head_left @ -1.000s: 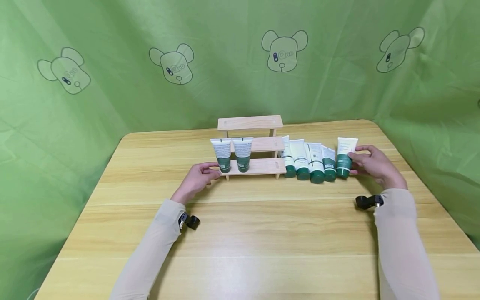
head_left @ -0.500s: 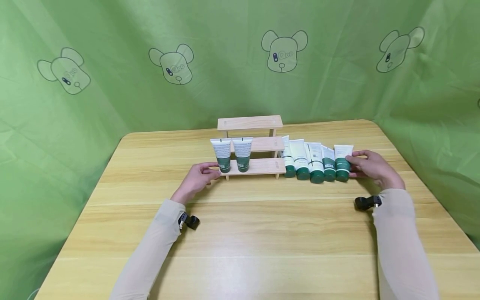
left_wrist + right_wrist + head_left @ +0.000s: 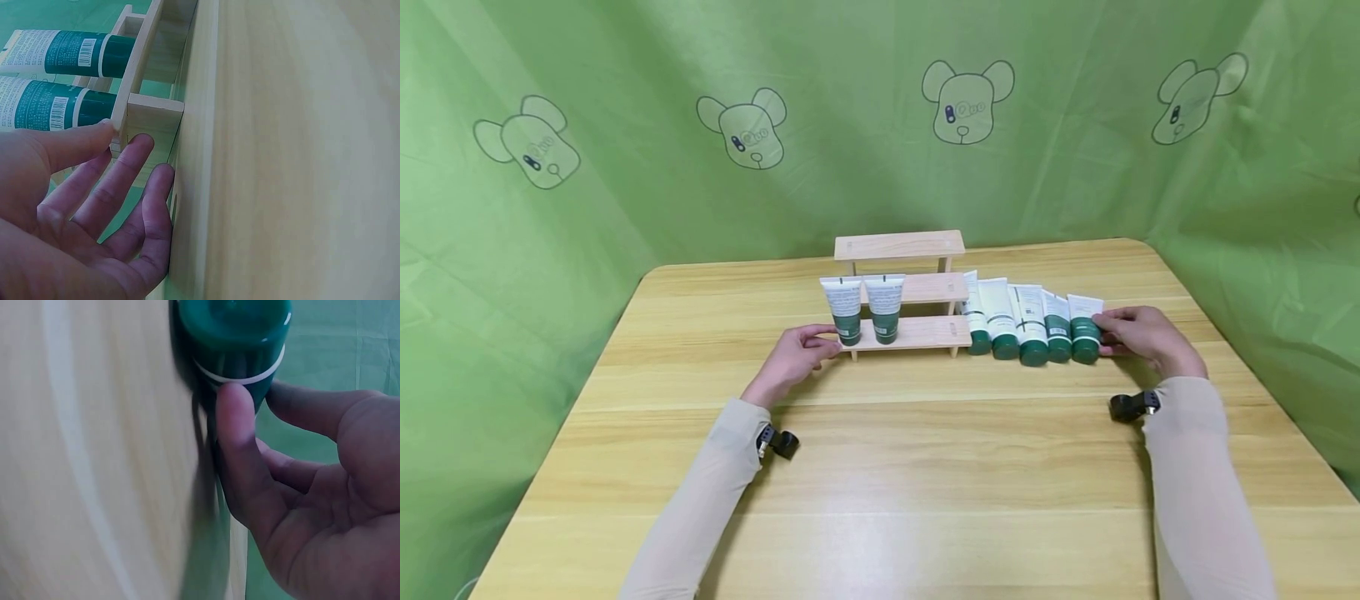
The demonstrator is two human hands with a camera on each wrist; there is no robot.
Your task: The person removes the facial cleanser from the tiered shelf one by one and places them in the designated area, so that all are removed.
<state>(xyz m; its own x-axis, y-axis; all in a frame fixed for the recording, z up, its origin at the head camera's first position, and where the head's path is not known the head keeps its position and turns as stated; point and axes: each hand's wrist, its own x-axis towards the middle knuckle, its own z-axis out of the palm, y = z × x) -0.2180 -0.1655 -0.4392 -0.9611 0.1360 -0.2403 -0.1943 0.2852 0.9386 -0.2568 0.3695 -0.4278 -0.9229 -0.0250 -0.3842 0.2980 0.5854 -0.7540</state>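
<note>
A three-step wooden display stand [image 3: 925, 331] stands at the back of the table. Two squeeze tubes, a left one [image 3: 847, 312] and a right one [image 3: 886, 310], stand cap-down on its lowest step. My left hand [image 3: 793, 357] pinches the left end of that step, thumb on the board's edge beside the left tube's cap [image 3: 97, 107] and fingers below. Right of the stand, several white-and-green tubes [image 3: 1030, 321] lie side by side, green caps toward me. My right hand [image 3: 1150, 335] grips the rightmost tube [image 3: 1086, 329] by its sides, close to its cap [image 3: 234, 331].
The stand's middle step [image 3: 934, 287] and top step [image 3: 898, 245] rise behind the lowest one. A green curtain [image 3: 850, 192] hangs along the back and sides of the wooden table [image 3: 955, 467]. Each wrist carries a small black camera, the right one [image 3: 1133, 406] low over the table.
My right hand has lowered the rightmost tube from a tilted position to lying flat, shifting it slightly left beside the row. The left hand and stand have stayed put.
</note>
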